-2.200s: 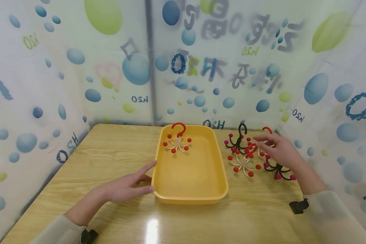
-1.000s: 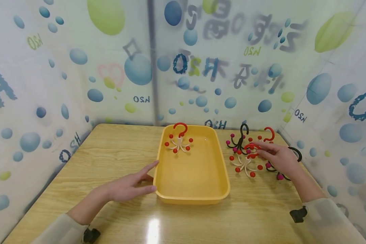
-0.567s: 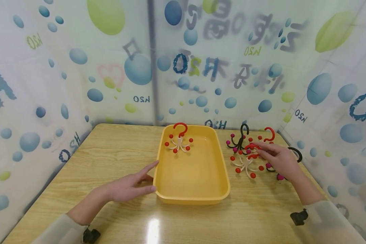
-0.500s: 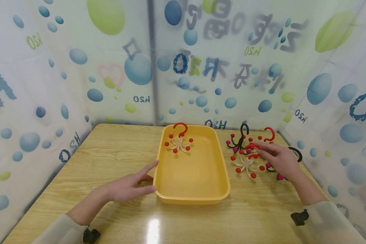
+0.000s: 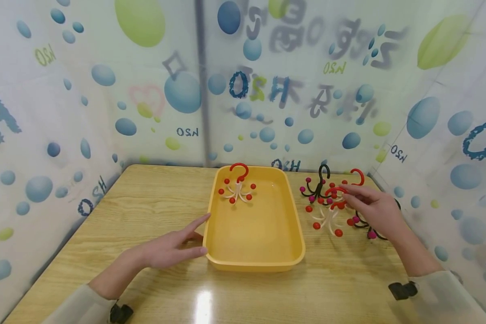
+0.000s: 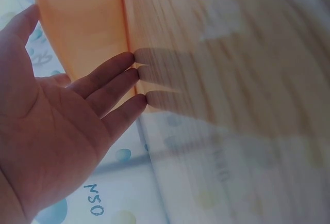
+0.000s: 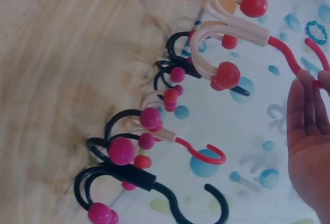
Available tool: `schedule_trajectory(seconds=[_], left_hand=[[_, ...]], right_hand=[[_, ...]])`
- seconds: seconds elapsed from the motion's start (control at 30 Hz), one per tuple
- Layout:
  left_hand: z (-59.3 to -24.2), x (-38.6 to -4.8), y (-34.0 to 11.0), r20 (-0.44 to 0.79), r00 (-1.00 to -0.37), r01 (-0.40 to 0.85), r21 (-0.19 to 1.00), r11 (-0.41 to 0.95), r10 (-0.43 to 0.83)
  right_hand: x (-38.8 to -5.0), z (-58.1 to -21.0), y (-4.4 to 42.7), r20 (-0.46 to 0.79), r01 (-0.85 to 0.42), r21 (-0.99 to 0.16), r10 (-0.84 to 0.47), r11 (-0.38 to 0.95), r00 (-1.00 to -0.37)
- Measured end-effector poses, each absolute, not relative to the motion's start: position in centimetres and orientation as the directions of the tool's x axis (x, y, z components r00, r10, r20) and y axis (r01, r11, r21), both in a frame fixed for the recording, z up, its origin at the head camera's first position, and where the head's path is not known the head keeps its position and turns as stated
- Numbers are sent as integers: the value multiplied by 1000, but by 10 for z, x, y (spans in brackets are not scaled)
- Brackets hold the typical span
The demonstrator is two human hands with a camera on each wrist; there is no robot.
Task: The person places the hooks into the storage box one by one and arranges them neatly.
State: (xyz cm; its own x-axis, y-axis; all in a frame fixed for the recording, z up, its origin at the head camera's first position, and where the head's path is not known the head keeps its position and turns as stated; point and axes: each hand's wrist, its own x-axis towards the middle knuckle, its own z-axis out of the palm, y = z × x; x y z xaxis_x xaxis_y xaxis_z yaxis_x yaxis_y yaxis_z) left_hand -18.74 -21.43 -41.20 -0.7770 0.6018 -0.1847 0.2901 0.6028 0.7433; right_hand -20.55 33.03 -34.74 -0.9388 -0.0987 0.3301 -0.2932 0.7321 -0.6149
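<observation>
My right hand (image 5: 374, 209) pinches the red hook of a cream multi-arm hanger hook (image 5: 329, 220) with red ball tips. In the right wrist view the cream hanger's arms (image 7: 206, 43) hang clear of the table, the hook between thumb and fingertips. Straight fingers of my left hand (image 5: 170, 247) touch the left side of a yellow tray (image 5: 257, 264); the left wrist view has the fingertips against its outer wall (image 6: 85, 12). Another cream hanger hook (image 5: 237, 191) stands inside the tray, towards its far left corner.
Close around my right hand are a black hanger hook (image 5: 319, 186) with pink tips, another black one (image 7: 129, 175) partly hidden in the head view, and a cream one with a red hook (image 5: 359, 174). Patterned curtains (image 5: 263, 112) border the wooden table (image 5: 162, 193).
My right hand has come down to the cream hanger's red hook and pinched it; hook and hanger have risen slightly and shifted right. My left hand stays at the tray.
</observation>
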Motion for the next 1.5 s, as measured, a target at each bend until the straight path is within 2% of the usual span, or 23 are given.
schedule_trajectory(seconds=[0.33, 0.77, 1.23, 1.5], left_hand=[[-412, -188, -215, -187, -778, 289, 741, 606, 599], [-413, -188, -216, -186, -777, 288, 745, 602, 601], [-414, -187, -217, -177, -783, 297, 736, 608, 596], [-413, -188, -216, -178, -777, 295, 743, 600, 603]], right_hand=[[-203, -332, 312, 429, -396, -615, -131, 682, -894], [-215, -314, 282, 430, -397, -633, -124, 665, -894], [-248, -311, 239, 438, -450, -694, -166, 563, -884], [-270, -316, 217, 402, -423, -720, -166, 550, -900]])
